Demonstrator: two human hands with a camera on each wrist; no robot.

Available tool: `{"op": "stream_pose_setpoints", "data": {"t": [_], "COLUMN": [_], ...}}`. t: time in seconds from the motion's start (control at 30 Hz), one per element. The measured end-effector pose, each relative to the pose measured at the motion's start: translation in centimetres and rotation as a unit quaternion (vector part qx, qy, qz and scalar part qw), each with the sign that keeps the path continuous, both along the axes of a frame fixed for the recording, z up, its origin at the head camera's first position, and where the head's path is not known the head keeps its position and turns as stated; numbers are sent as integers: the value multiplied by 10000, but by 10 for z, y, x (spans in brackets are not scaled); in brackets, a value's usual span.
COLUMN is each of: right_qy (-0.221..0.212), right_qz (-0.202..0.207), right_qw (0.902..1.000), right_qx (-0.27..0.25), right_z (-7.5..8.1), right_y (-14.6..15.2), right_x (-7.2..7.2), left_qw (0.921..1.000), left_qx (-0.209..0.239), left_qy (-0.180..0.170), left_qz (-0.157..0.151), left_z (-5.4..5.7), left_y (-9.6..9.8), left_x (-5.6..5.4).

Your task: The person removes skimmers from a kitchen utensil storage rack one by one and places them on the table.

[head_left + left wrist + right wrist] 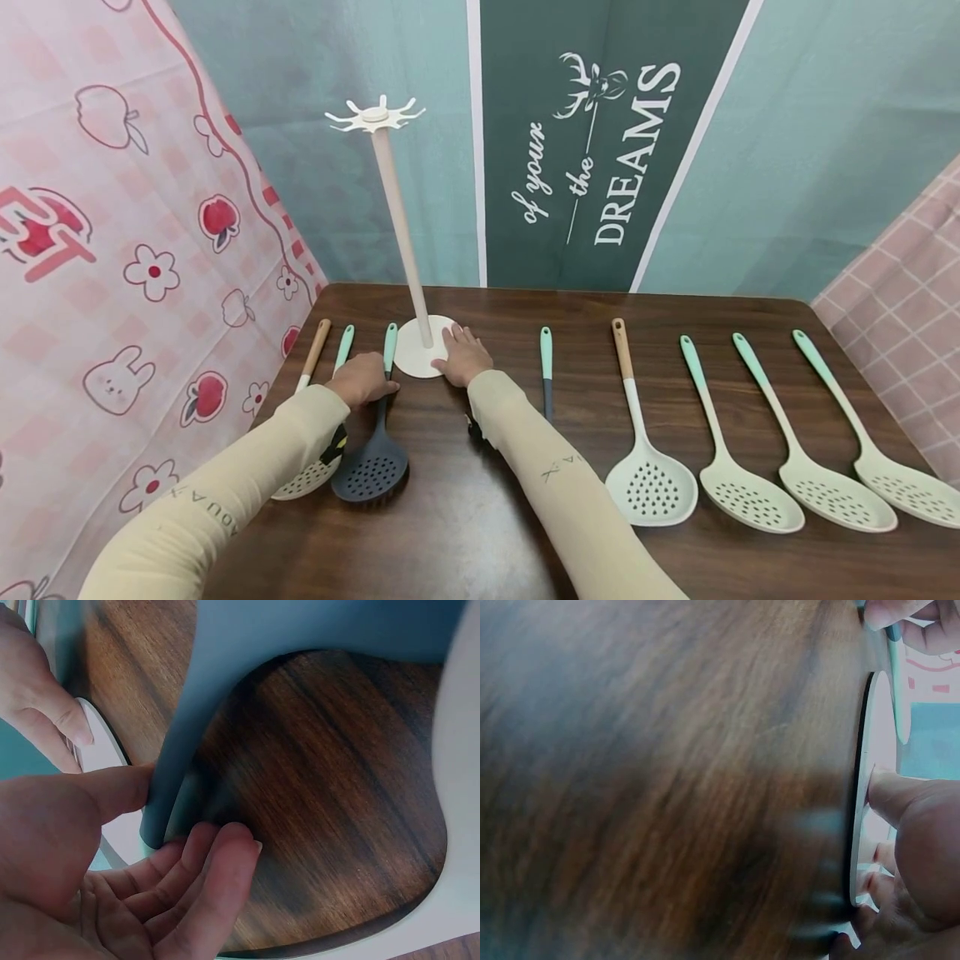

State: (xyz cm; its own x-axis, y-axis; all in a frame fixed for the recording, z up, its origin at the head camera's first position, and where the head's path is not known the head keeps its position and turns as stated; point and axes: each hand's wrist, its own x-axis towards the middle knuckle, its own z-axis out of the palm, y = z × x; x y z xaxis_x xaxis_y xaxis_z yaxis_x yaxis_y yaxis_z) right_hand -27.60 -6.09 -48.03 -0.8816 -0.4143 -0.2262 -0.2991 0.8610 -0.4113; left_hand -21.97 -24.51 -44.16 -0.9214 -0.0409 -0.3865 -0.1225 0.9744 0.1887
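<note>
A slotted skimmer point(372, 468) with a dark grey head and mint handle end lies toward the left of the table. My left hand point(363, 380) pinches its handle, the thumb on one side and curled fingers on the other in the left wrist view. My right hand point(463, 358) rests on the round white base point(415, 360) of a utensil stand, fingers spread over its right edge. The stand's pole point(401, 233) rises, leaning in the head view, to a hook ring point(375, 117) with nothing hung on it.
Left of the grey skimmer lie a wooden-handled utensil point(316, 348) and a mint-handled one point(345, 343), partly hidden by my left arm. To the right are a mint-and-grey handle point(547, 358), a white skimmer point(651, 487) and several pale mint-handled skimmers point(752, 498). Curtains point(375, 208) hang behind.
</note>
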Motion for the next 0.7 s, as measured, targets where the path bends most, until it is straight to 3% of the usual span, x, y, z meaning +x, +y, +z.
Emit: {"op": "stream_pose_setpoints", "data": {"t": [0.23,0.5,0.7], "right_qy": [-57,-137,-187], "right_qz": [-76,-312,-294], "right_qw": [9999,9992,9982], "right_qx": [-85,-229,-486], "right_z": [2,-8,11], "right_y": [-1,-7,-3], "right_x": [-1,-2,-9], "left_qw": [9995,9988,9961], "left_qx": [-274,-462,-868], "left_qy": [-44,-89,3], "left_qz": [-130,-154,-137], "left_z": [0,-6,5], "left_y": [1,1,5], "left_x": [-1,6,-3]}}
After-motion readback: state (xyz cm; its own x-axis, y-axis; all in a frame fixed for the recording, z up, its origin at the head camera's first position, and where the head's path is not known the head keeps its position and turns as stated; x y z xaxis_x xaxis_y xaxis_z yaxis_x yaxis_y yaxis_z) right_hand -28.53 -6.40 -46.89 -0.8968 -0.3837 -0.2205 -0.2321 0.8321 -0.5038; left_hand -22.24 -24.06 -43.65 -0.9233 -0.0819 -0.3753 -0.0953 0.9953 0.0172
